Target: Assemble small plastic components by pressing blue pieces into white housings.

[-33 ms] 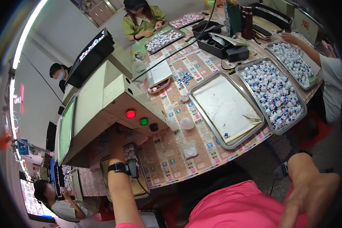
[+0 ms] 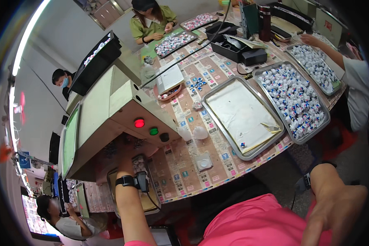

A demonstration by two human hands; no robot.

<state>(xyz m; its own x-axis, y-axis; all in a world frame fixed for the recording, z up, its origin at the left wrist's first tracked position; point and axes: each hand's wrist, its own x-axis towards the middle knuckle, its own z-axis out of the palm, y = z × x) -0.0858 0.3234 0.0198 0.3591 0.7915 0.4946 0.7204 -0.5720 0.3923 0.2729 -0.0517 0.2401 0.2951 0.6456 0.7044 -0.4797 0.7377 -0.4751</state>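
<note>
My left hand [image 2: 127,151] reaches under the metal hood of a box-shaped machine [image 2: 123,98]. Shadow hides its fingers, so their state and any hold cannot be told. A black band with a small device [image 2: 141,181] sits on that wrist. Beneath the left wrist lies a metal tray [image 2: 151,204], with small pale wrapped pieces [image 2: 139,165] at its far end. My right hand [image 2: 336,211] is low at the right beside my pink clothing, its thumb stretched apart from the palm. Nothing shows in it, though its other fingers are partly hidden.
A paper-lined tray [image 2: 242,115] holds one small blue-and-white piece. Beside it stands a tray [image 2: 293,102] full of similar pieces. A glowing red button [image 2: 139,122] and green button [image 2: 153,131] are on the machine. Co-workers sit around the table; a cable crosses above.
</note>
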